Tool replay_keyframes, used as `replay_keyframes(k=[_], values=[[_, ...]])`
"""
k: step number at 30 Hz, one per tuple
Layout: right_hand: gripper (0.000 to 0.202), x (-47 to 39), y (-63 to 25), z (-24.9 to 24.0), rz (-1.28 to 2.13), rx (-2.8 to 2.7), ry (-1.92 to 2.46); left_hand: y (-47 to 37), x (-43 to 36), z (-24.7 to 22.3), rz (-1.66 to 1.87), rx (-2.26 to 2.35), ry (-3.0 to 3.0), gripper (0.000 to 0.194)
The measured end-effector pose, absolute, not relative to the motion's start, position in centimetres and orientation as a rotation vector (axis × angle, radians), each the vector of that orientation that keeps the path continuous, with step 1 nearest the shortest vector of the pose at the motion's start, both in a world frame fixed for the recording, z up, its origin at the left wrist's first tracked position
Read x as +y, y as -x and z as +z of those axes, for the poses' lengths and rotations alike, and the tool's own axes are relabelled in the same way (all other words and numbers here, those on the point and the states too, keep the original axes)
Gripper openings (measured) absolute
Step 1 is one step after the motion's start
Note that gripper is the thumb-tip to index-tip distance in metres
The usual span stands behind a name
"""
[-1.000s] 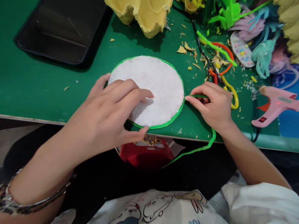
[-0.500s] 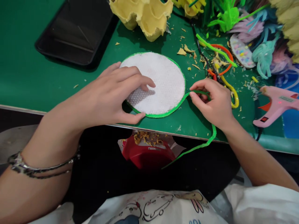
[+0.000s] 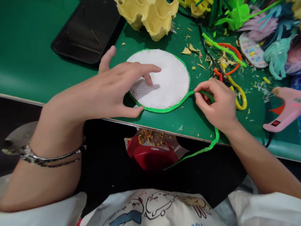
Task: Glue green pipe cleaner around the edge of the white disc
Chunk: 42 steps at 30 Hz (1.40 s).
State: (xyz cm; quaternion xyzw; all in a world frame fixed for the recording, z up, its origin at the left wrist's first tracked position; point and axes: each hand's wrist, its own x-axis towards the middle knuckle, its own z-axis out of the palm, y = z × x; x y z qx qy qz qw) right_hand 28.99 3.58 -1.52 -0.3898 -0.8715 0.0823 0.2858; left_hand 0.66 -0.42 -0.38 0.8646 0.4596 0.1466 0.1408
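A white textured round disc point(image 3: 169, 78) lies on the green table, with a fuzzy green pipe cleaner point(image 3: 162, 110) running along its edge. My left hand point(image 3: 110, 86) is over the disc's left side, fingers spread. Its thumb tip touches the green rim at the near left, and its other fingers cast a shadow on the white surface. To the right of the disc, my right hand point(image 3: 216, 103) pinches the pipe cleaner between thumb and forefinger. The loose end passes under that hand and hangs over the table's front edge.
Scissors point(image 3: 242, 97) with orange and yellow handles lie right of my right hand. A pink glue gun point(image 3: 282, 110) is farther right. At the back are a black phone point(image 3: 87, 34), a yellow egg-carton piece point(image 3: 152, 15) and yellow scraps. Below sits a red container point(image 3: 150, 153).
My left hand's fingers have lifted and spread wider, the outer finger now raised off the disc. My right hand keeps its pinch on the pipe cleaner. The view has shifted slightly.
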Motion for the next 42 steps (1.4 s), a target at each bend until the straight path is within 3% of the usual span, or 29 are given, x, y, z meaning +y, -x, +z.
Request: replay_keyframes(k=[8,13,23,42], values=[[0.014,3.6,-29.0,-1.6,0.235,-2.326,1.011,-3.8,-2.5,-0.9,0.664,1.574,-2.322,0.07],[0.015,3.4,-28.9,-1.5,0.233,-2.339,1.04,-5.6,-2.7,-0.8,0.626,1.685,-2.347,0.084],[0.017,3.4,-28.9,-1.4,0.197,-2.356,1.03,-6.4,-2.6,-0.4,0.447,1.831,-2.446,0.082],[0.018,3.4,-28.9,-1.4,0.192,-2.355,1.052,-7.5,-3.4,-0.2,0.423,1.882,-2.513,0.078]])
